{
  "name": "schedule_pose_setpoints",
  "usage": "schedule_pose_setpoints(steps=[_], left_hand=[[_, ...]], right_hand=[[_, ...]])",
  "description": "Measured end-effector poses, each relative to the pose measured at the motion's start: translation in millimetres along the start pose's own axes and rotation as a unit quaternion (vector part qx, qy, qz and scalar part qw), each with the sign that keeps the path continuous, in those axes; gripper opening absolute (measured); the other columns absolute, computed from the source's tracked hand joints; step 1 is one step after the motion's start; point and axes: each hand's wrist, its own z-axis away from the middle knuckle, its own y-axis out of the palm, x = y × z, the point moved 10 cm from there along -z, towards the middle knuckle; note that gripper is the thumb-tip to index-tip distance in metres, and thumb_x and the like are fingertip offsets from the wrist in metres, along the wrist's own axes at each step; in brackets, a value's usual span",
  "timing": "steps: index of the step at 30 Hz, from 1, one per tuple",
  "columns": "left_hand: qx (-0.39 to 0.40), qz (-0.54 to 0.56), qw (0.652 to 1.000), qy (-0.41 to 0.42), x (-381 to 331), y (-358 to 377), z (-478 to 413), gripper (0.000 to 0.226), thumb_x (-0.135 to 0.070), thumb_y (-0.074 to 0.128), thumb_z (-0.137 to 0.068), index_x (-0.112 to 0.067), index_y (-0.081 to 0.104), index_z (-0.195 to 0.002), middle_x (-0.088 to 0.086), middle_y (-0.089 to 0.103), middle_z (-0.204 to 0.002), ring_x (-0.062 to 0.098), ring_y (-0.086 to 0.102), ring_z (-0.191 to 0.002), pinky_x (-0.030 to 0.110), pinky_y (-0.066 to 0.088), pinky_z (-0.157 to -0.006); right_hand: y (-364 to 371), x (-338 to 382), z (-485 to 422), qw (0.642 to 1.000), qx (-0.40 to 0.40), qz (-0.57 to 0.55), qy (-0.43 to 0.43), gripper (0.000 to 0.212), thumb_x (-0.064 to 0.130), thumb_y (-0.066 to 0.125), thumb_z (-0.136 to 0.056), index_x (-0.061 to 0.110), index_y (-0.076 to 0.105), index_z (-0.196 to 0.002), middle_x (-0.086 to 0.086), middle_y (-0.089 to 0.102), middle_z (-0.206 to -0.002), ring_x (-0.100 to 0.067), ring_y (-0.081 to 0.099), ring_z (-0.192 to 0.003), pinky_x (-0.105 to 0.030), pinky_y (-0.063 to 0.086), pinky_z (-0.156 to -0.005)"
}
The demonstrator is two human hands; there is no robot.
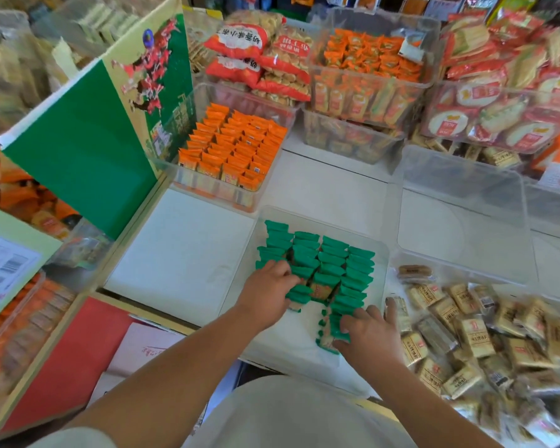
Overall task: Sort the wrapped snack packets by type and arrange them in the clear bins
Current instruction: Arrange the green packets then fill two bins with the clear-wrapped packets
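Clear bin [383, 265]: transparent plastic, smooth, lightly glossy | green packets [333, 263]: plastic film, soft sheen, crimped ends | orange packets [236, 147]: similar film, slight shine | tan packets [472, 337]: glossy see-through wrap, crinkled | tabletop [181, 253]: white, smooth, matt | carton flap [78, 147]: printed cardboard, smooth green face, raw brown edge.

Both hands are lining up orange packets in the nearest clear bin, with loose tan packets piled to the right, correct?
No: those packets are green, not orange. The head view shows the left hand and right hand on green packets in the nearest clear bin; tan packets lie to the right.
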Motion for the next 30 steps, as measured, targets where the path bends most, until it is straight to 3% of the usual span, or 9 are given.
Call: schedule_pose_setpoints(steps=[3, 5, 7, 14, 18, 22, 25, 28, 30], left_hand=[[-0.024, -0.036, 0.999, -0.018, 3, -8, -6, 0.031, -0.011, 0.067, -0.084, -0.014, 0.061, -0.115, 0.003, 0.051, -0.112, 0.026, 0.053, -0.103, 0.039, 0.050, -0.074], [-0.031, -0.020, 0.998, -0.043, 8, -11, -8, 0.027, -0.011, 0.064, -0.088, -0.014, 0.054, -0.113, 0.003, 0.050, -0.113, 0.024, 0.052, -0.101, 0.038, 0.049, -0.071], [-0.028, 0.007, 0.998, -0.058, 12, -11, -5, 0.020, -0.011, 0.062, -0.091, -0.015, 0.052, -0.107, 0.003, 0.051, -0.109, 0.024, 0.054, -0.096, 0.036, 0.045, -0.066], [0.016, 0.077, 0.992, -0.097, 26, 12, 22, 0.012, -0.027, 0.068, -0.091, -0.022, 0.057, -0.089, -0.005, 0.060, -0.094, 0.020, 0.060, -0.084, 0.032, 0.050, -0.069], [0.055, 0.103, 0.987, -0.108, 28, 28, 36, 0.017, -0.034, 0.070, -0.090, -0.025, 0.067, -0.105, -0.008, 0.067, -0.100, 0.017, 0.063, -0.091, 0.033, 0.056, -0.080], [0.057, 0.119, 0.985, -0.115, 31, 32, 48, 0.024, -0.036, 0.070, -0.091, -0.027, 0.067, -0.113, -0.010, 0.067, -0.109, 0.011, 0.061, -0.092, 0.030, 0.055, -0.083], [0.059, 0.131, 0.983, -0.112, 27, 32, 55, 0.023, -0.035, 0.070, -0.092, -0.027, 0.067, -0.113, -0.010, 0.066, -0.111, 0.008, 0.058, -0.088, 0.031, 0.055, -0.085], [0.059, 0.144, 0.981, -0.113, 23, 32, 60, 0.022, -0.034, 0.069, -0.092, -0.027, 0.067, -0.113, -0.011, 0.066, -0.111, 0.005, 0.057, -0.086, 0.031, 0.055, -0.086], [0.056, 0.150, 0.980, -0.117, 22, 31, 61, 0.021, -0.035, 0.069, -0.092, -0.028, 0.068, -0.112, -0.012, 0.067, -0.111, 0.005, 0.058, -0.087, 0.031, 0.055, -0.087]], right_hand=[[7, 3, -4, 1.000, -0.026, -0.001, 0.002, 0.032, 0.056, 0.068, -0.087, 0.032, 0.070, -0.109, 0.008, 0.065, -0.105, -0.023, 0.059, -0.112, -0.067, 0.001, -0.120], [14, 3, -4, 0.999, -0.041, 0.000, 0.009, 0.035, 0.050, 0.087, -0.069, 0.027, 0.074, -0.092, 0.007, 0.066, -0.084, -0.025, 0.065, -0.090, -0.070, 0.014, -0.118], [15, 2, -3, 0.998, -0.062, -0.004, 0.009, 0.044, 0.047, 0.095, -0.057, 0.023, 0.073, -0.087, 0.006, 0.064, -0.074, -0.025, 0.065, -0.078, -0.070, 0.025, -0.115], [17, 2, -4, 0.998, -0.056, 0.025, 0.027, 0.044, 0.055, 0.082, -0.074, 0.027, 0.070, -0.106, 0.003, 0.059, -0.101, -0.026, 0.058, -0.102, -0.065, 0.023, -0.117], [18, 4, -4, 0.997, -0.056, 0.036, 0.024, 0.045, 0.049, 0.087, -0.069, 0.024, 0.071, -0.103, 0.002, 0.062, -0.094, -0.028, 0.060, -0.095, -0.066, 0.031, -0.111], [14, 5, -3, 0.998, -0.054, 0.027, 0.021, 0.048, 0.052, 0.068, -0.088, 0.029, 0.058, -0.129, 0.006, 0.063, -0.113, -0.024, 0.056, -0.115, -0.061, 0.017, -0.120], [12, 6, -1, 0.998, -0.052, 0.024, 0.009, 0.042, 0.053, 0.065, -0.089, 0.030, 0.061, -0.124, 0.007, 0.060, -0.113, -0.023, 0.053, -0.116, -0.062, 0.012, -0.122], [13, 7, 3, 0.998, -0.061, 0.016, 0.004, 0.040, 0.046, 0.082, -0.066, 0.030, 0.070, -0.101, 0.007, 0.059, -0.093, -0.025, 0.057, -0.099, -0.070, 0.022, -0.116], [17, 7, 5, 0.998, -0.062, 0.008, -0.002, 0.041, 0.039, 0.085, -0.060, 0.030, 0.066, -0.096, 0.010, 0.062, -0.083, -0.024, 0.059, -0.092, -0.072, 0.019, -0.116]])
